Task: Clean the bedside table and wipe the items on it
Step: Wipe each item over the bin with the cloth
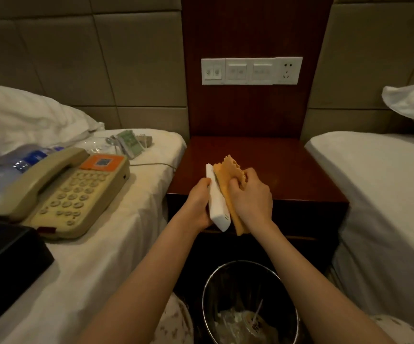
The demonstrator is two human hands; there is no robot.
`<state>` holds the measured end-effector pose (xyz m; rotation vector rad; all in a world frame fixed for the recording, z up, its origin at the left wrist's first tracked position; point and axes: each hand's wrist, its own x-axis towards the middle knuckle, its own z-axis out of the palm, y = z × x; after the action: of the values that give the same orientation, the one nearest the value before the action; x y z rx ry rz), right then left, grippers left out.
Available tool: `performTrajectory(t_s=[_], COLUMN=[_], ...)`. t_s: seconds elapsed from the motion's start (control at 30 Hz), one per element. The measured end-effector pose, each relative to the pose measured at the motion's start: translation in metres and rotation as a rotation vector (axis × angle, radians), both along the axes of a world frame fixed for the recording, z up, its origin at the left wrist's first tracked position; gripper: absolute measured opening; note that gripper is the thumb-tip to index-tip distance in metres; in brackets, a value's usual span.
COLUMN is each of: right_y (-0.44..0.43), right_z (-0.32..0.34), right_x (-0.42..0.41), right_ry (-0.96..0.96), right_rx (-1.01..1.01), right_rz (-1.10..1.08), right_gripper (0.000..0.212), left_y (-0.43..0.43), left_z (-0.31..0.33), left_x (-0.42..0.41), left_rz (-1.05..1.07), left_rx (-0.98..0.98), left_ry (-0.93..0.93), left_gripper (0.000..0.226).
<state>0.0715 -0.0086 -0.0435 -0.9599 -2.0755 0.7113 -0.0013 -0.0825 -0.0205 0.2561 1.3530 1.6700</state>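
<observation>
Gripping the white remote (217,204), the left hand (197,204) is holding it steady while the right hand (250,197), squeezing the orange cloth (228,170), is rubbing it just above the bedside table (287,170); the phone (71,189) is sitting on the bed (126,219), left of the grip, likely leaving the table free

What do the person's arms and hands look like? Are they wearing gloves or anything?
No gloves. The left hand and right hand are bare, with no rings or watch showing. The left forearm and right forearm show no sleeves.
</observation>
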Motion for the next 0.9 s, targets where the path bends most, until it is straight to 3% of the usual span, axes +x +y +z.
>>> performTrajectory(t_s=[0.17, 0.3, 0.37, 0.47, 0.63, 0.77, 0.9], right_y=[-0.003, -0.001, 0.006, 0.018, 0.048, 0.075, 0.091], right_z=[0.023, 0.032, 0.031, 0.035, 0.044, 0.048, 0.045], right_x=[-0.022, -0.034, -0.048, -0.076, -0.126, -0.174, -0.231], right_ry=[0.153, 0.164, 0.2, 0.297, 0.454, 0.581, 0.657], right_rx=[-0.126, -0.284, -0.301, -0.252, -0.308, -0.587, -0.93], right_rz=[0.243, 0.465, 0.45, 0.319, 0.294, 0.265, 0.22], right_gripper=[0.023, 0.048, 0.06, 0.057, 0.055, 0.05, 0.064], left_y=[0.027, 0.072, 0.082, 0.07, 0.091, 0.099, 0.109], left_z=[0.018, -0.009, -0.01, 0.031, 0.047, 0.062, 0.063], left_x=[-0.05, -0.136, -0.159, -0.134, -0.168, -0.2, -0.238], left_rz=[0.169, 0.357, 0.402, 0.428, 0.414, 0.435, 0.425], left_rx=[-0.008, -0.126, -0.117, -0.036, 0.022, 0.051, -0.019], left_ry=[-0.015, 0.003, -0.005, 0.038, 0.026, 0.055, 0.129], left_gripper=[0.035, 0.058, 0.066, 0.054, 0.085, 0.063, 0.053])
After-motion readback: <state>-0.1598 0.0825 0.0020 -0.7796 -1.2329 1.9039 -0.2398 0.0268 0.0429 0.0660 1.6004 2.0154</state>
